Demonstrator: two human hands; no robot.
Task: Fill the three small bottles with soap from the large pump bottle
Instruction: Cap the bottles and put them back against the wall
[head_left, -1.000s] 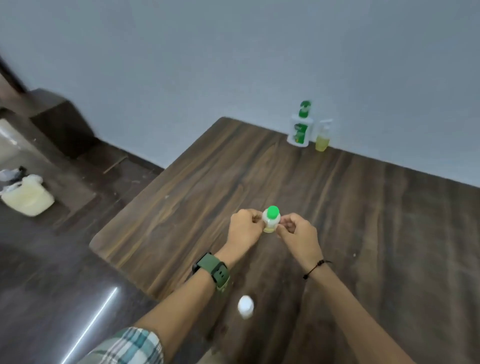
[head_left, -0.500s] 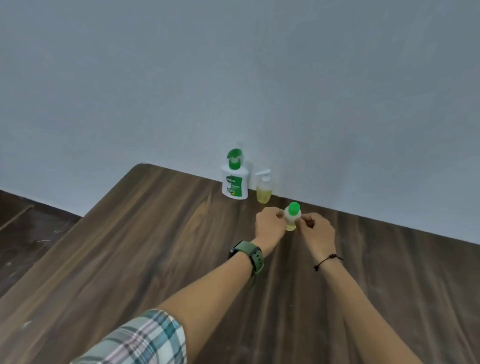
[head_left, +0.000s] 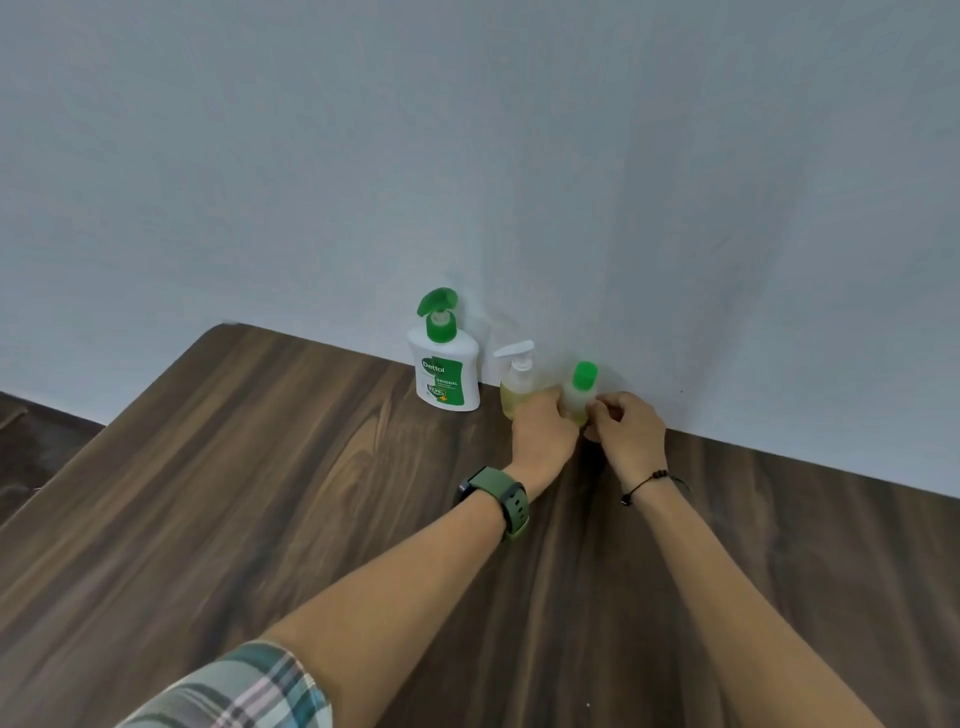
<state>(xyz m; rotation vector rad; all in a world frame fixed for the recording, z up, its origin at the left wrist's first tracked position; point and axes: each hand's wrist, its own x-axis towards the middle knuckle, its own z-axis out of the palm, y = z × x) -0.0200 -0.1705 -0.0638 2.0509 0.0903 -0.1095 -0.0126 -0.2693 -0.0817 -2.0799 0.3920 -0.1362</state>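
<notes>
A small clear bottle with a green cap (head_left: 582, 387) stands upright by the wall, yellow soap in its lower part. My left hand (head_left: 543, 431) grips its left side and my right hand (head_left: 626, 428) pinches its right side. Just left of it stands a small bottle with a white pump (head_left: 517, 382), also holding yellow soap, partly hidden behind my left hand. The large white pump bottle (head_left: 444, 364) with a green pump and label stands further left against the wall. A third small bottle is out of view.
The dark wooden table (head_left: 260, 493) runs up to a plain grey wall (head_left: 467, 156) at the back. The table's left edge falls off to a dark floor (head_left: 31, 441).
Both hands carried the green-capped bottle away from me to the wall, beside the white-pump bottle. The view tilted up, and the small white bottle near me has left the frame.
</notes>
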